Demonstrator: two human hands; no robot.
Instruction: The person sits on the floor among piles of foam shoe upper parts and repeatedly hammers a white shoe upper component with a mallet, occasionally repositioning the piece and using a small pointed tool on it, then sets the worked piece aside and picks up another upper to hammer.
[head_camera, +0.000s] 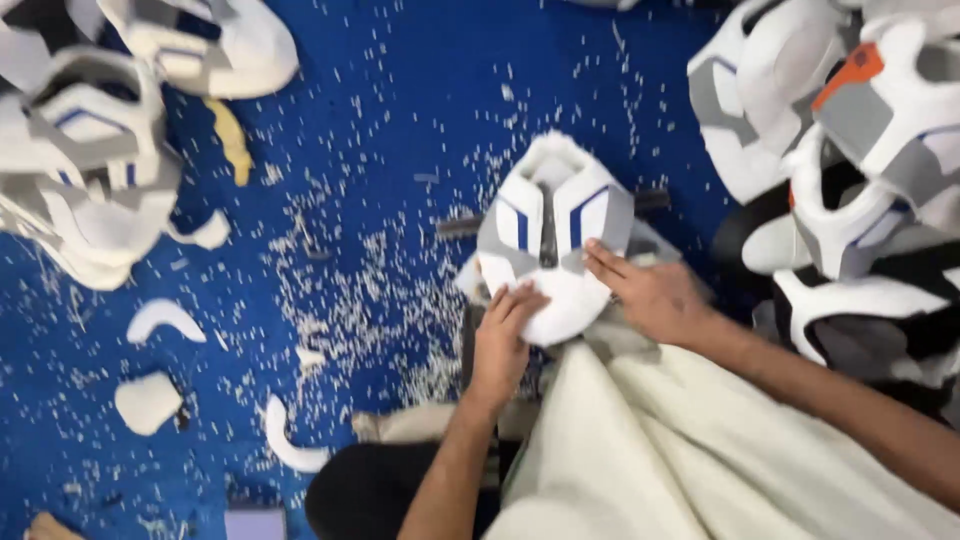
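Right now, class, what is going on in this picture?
A person holds a white, grey and blue shoe upper over a blue floor. The left hand grips its lower edge; the right hand presses on its side. White scraps litter the floor, and piles of similar uppers lie on both sides.

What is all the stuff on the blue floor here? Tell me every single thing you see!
shoe upper: one, white and grey with blue stripes, centre, under both hands
pile of shoe uppers: several, white and grey, top left
second pile of shoe uppers: several, white, grey, black, one orange tab, right
offcuts: a few, white curved pieces, lower left
yellow scrap: one, upper left
trimmings: countless, white flecks, scattered
floor: blue
cloth: cream, over lap
left hand: on the upper's toe
right hand: on its right side
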